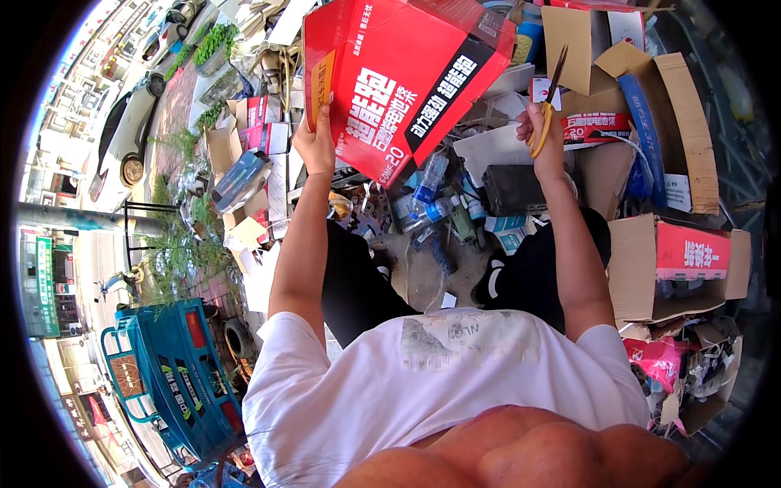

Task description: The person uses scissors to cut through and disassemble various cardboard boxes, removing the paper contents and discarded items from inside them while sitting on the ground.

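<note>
A large red cardboard box (358,61) with white and black printing is held up in front of me, tilted. My left hand (317,146) grips its lower left edge, the thumb on the printed face. To the right, my right hand (543,134) is closed around the yellow handles of a pair of scissors (556,77). Their dark blades point up and look closed, apart from the red box. Behind the scissors stands an open brown carton (568,49).
Plastic bottles (435,207) and scraps lie on the ground between my feet. A black case (514,189) sits near my right knee. Open cartons (643,268) crowd the right side. On the left are stacked boxes (277,138), weeds (171,260) and a teal three-wheeled vehicle (175,374).
</note>
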The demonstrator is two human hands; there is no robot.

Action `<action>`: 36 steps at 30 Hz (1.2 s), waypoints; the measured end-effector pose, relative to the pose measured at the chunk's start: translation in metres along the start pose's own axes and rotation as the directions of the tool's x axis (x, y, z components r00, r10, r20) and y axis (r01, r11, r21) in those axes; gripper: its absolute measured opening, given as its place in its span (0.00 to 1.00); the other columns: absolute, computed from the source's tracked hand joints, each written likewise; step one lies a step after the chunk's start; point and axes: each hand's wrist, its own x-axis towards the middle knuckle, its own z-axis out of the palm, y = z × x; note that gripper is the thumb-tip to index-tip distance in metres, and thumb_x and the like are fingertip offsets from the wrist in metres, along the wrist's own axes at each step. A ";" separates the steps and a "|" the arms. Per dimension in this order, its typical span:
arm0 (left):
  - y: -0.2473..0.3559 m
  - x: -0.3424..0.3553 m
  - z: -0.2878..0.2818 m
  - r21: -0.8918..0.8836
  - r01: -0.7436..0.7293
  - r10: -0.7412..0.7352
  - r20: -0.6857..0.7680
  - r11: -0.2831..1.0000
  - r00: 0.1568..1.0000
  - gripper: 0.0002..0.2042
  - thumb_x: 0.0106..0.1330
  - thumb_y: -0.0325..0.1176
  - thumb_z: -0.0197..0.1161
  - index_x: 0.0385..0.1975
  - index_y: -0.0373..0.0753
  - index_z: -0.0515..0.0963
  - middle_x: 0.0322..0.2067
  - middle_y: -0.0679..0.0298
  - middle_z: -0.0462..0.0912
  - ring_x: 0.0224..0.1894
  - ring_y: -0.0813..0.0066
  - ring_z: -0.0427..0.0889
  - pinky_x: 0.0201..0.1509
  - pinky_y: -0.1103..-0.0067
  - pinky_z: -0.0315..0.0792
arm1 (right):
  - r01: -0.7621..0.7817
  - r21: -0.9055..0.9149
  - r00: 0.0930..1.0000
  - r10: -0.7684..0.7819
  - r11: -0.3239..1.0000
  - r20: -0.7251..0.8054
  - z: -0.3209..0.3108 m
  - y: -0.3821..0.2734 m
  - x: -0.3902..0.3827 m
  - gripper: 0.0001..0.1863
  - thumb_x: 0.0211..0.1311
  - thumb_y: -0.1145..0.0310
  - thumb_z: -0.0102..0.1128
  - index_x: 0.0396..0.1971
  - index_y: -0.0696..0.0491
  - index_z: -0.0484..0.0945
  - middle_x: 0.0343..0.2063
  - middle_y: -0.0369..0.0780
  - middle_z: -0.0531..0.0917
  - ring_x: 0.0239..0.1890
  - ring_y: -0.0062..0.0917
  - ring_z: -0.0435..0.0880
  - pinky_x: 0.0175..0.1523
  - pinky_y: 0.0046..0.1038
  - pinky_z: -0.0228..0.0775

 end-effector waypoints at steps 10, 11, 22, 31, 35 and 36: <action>0.013 -0.012 0.036 -0.085 -0.078 0.084 0.066 0.993 0.994 0.14 0.70 0.36 0.63 0.46 0.32 0.82 0.35 0.58 0.87 0.36 0.76 0.81 0.43 0.77 0.75 | 0.029 0.335 0.998 -0.043 0.942 0.036 0.004 -0.024 -0.003 0.26 0.71 0.46 0.50 0.50 0.55 0.73 0.50 0.47 0.81 0.51 0.33 0.82 0.54 0.36 0.75; 0.026 -0.016 0.039 -0.010 -0.167 0.168 0.070 0.986 0.983 0.13 0.70 0.35 0.63 0.48 0.34 0.82 0.37 0.57 0.87 0.37 0.72 0.83 0.44 0.77 0.76 | 0.033 0.335 0.999 -0.041 0.942 0.015 -0.001 -0.028 0.001 0.27 0.70 0.44 0.50 0.51 0.55 0.73 0.50 0.46 0.82 0.51 0.32 0.83 0.54 0.36 0.75; 0.036 -0.056 0.082 -0.051 -0.511 0.504 0.274 0.858 0.819 0.24 0.64 0.21 0.57 0.62 0.40 0.73 0.52 0.52 0.80 0.56 0.53 0.76 0.62 0.68 0.68 | 0.108 0.503 0.982 -0.012 0.857 -0.190 -0.058 -0.039 0.009 0.20 0.60 0.57 0.61 0.47 0.53 0.74 0.37 0.37 0.83 0.43 0.26 0.84 0.53 0.31 0.76; -0.039 -0.085 0.101 -0.027 -0.005 0.027 0.972 1.000 0.235 0.22 0.63 0.33 0.69 0.57 0.39 0.74 0.50 0.60 0.82 0.50 0.73 0.79 0.55 0.73 0.73 | 0.200 -0.648 0.958 -0.284 0.735 -0.026 -0.025 0.015 0.003 0.25 0.58 0.64 0.70 0.49 0.59 0.69 0.46 0.43 0.79 0.48 0.30 0.82 0.51 0.29 0.75; -0.007 -0.058 0.089 0.221 0.200 -0.223 0.975 0.954 -0.010 0.36 0.54 0.37 0.77 0.63 0.36 0.68 0.58 0.59 0.77 0.58 0.70 0.74 0.62 0.72 0.68 | 0.246 -0.411 0.956 -0.289 0.878 -0.044 -0.015 0.027 0.009 0.26 0.54 0.64 0.74 0.45 0.57 0.67 0.40 0.45 0.80 0.45 0.29 0.84 0.48 0.30 0.76; -0.003 -0.049 0.077 0.209 0.220 -0.215 0.977 0.953 0.001 0.42 0.53 0.39 0.77 0.67 0.38 0.63 0.62 0.58 0.73 0.63 0.69 0.69 0.67 0.72 0.63 | 0.178 -0.447 0.973 -0.224 0.876 -0.051 -0.017 0.028 0.010 0.26 0.54 0.64 0.75 0.44 0.58 0.67 0.40 0.44 0.80 0.44 0.28 0.84 0.48 0.29 0.76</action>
